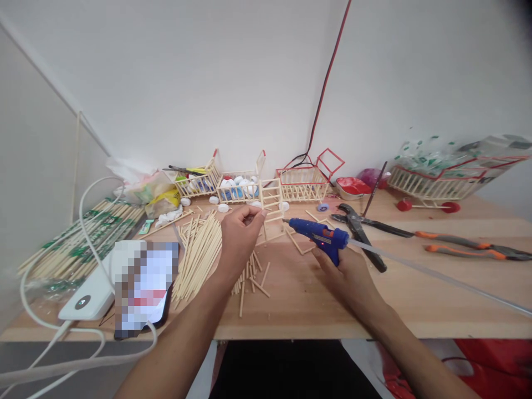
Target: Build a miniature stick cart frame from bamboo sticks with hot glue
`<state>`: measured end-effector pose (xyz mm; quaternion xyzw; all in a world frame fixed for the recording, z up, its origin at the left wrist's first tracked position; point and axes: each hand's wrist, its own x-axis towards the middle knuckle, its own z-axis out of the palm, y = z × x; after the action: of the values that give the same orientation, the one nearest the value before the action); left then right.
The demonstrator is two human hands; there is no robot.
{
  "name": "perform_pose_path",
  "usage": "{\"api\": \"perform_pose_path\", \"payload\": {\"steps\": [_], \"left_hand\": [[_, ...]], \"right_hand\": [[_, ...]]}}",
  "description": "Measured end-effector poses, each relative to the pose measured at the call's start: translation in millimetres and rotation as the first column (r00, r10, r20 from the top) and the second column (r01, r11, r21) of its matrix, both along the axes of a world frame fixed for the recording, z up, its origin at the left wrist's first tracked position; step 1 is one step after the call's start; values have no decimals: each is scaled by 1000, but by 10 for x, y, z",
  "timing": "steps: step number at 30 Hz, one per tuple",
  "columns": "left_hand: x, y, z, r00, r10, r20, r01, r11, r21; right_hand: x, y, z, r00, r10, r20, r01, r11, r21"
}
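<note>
Pinches a small ladder-like stick frame (272,201) between the thumb and fingertips of the left hand (242,230), near the middle of the wooden table (299,316), in front of the stick-built carts along the wall. Curls the right hand (347,277) around the handle of a blue glue gun (318,231), aiming the nozzle leftward, just beside the lower right part of the frame; cannot tell from this angle about contact there. Shows a long clear glue stick (415,267) running out from the back of the gun toward the right. Has a pile of loose sticks (197,257) just left of the left forearm, and a scatter of short sticks (249,277) between the two arms. Has black-handled cutters (361,238) just beyond the right hand and orange-handled pliers (453,239) farther right. Includes, at the back, a cart of white and blue caps (240,200), a red-rimmed cart (303,192) and, next to that, a red-stained dish (353,195). Includes also, at far left, a phone (149,288), blurred on screen, beside packaged sticks (91,238).
</note>
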<state>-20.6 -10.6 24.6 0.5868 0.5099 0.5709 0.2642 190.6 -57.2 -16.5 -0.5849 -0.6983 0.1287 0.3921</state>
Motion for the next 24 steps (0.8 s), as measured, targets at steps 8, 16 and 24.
{"api": "perform_pose_path", "payload": {"steps": [8,16,24], "left_hand": [[-31,40,-10,994,-35,106,43,996,-77],[-45,75,-55,992,-26,120,34,997,-66],[-37,68,-52,990,-47,133,58,996,-75]], "right_hand": [[6,-6,8,1000,5,3,-5,1000,7],[30,3,-19,1000,-20,-6,21,999,33],[37,3,-31,1000,-14,6,14,997,70]]}}
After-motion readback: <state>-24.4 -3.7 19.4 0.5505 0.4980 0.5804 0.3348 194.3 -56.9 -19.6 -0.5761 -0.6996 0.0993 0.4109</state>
